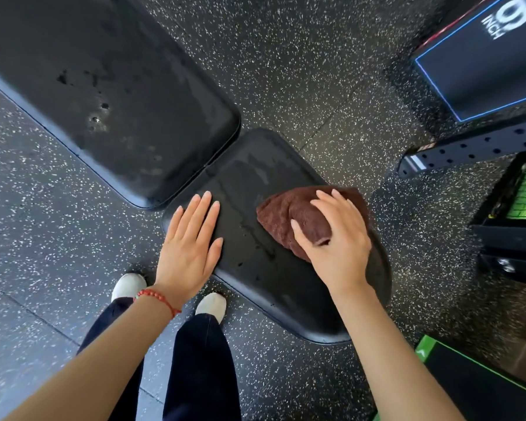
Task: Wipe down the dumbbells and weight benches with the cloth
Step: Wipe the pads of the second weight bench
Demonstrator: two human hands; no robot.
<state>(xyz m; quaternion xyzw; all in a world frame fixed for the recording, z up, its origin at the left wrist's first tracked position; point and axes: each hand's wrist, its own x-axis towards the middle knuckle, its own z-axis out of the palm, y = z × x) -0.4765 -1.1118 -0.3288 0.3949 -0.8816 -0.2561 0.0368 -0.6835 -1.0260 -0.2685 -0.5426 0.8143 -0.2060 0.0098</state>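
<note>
1. The left hand [192, 238] lies flat on the near seat pad [255, 238] of the weight bench, with the fingers straight and close together and the palm down. It holds nothing.
2. The right hand [334, 238] is on the brown cloth [289, 217], with the fingers spread and curved over the bunched fabric and the thumb against its left part.
3. The cloth rests on the right part of the seat pad, near its far right edge.
4. Wet streaks show on the seat pad between the two hands.
5. The long back pad [110, 95] of the bench lies to the far left, just beside the seat pad with a narrow gap between them. It carries dark drops and damp marks.
6. A red bead bracelet [158, 297] is around the left wrist.
7. Two white shoes [211, 303] stand on the speckled rubber floor [316, 71], near the left edge of the seat pad.
8. A black box with a blue border [483, 65] is at the far right.
</note>
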